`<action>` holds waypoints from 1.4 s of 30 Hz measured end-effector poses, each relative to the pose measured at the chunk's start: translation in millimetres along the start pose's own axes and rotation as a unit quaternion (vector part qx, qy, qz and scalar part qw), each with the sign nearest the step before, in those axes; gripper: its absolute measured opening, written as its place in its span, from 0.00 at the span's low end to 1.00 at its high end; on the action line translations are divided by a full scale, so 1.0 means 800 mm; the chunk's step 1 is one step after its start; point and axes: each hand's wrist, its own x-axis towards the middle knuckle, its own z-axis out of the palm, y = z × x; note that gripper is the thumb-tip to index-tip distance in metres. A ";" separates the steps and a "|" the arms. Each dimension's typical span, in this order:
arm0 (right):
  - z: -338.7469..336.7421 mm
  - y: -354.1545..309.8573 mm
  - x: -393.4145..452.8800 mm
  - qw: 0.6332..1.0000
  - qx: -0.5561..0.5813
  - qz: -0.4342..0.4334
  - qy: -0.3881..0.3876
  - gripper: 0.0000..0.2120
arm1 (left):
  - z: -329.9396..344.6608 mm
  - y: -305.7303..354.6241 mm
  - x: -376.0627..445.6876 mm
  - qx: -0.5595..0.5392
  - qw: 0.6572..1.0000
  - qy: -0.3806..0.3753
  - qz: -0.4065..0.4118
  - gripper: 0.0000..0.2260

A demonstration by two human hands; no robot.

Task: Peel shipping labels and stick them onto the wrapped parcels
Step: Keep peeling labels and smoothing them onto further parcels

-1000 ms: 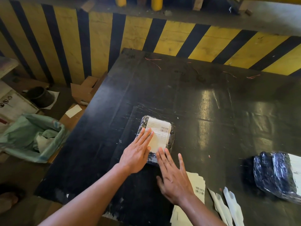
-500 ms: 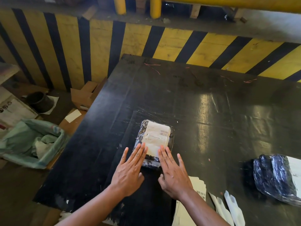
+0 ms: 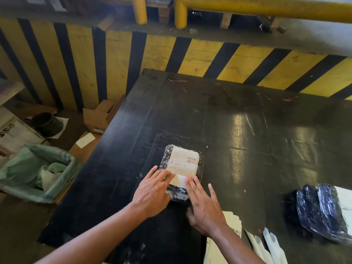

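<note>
- Head view, nearest the person: a stack of label sheets [image 3: 231,221] lies at the table's near edge, partly under the right wrist, with peeled backing strips [image 3: 266,244] just beside it.
- Right hand [image 3: 203,204] lies flat with straight fingers, its fingertips pressing the near end of the shipping label [image 3: 183,164]; it grips nothing.
- Left hand [image 3: 152,191] is likewise flat and relaxed, fingers resting on the label's near left corner and the wrap beside it.
- Wrapped parcel [image 3: 199,169] sits on the black table [image 3: 247,149], near its middle, with the label already laid over its top.
- Handling, as a judgement: the parcel looks small and light, its clear film glossy and likely slippery, so it may slide under a sideways push; pressing straight down suits it, and lifting would be best done by the two long sides.
- Off to the right, well apart, a second wrapped parcel [image 3: 322,212] in dark film shows a white label at its edge.
- Left of the table, on the floor, stands a green-lined waste bin [image 3: 38,172].
- Farthest, a yellow and black striped barrier [image 3: 209,56].
</note>
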 end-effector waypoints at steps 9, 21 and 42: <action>0.003 0.000 0.002 1.000 0.017 0.010 0.000 0.46 | -0.003 0.031 0.039 -0.012 0.999 -0.031 0.009 0.31; -0.002 -0.006 0.001 0.999 0.027 0.024 -0.006 0.45 | -0.013 0.037 0.059 0.004 0.999 -0.042 0.004 0.33; -0.006 -0.003 0.006 0.999 0.045 0.022 -0.005 0.43 | -0.024 -0.020 0.152 0.011 0.986 -0.138 -0.090 0.29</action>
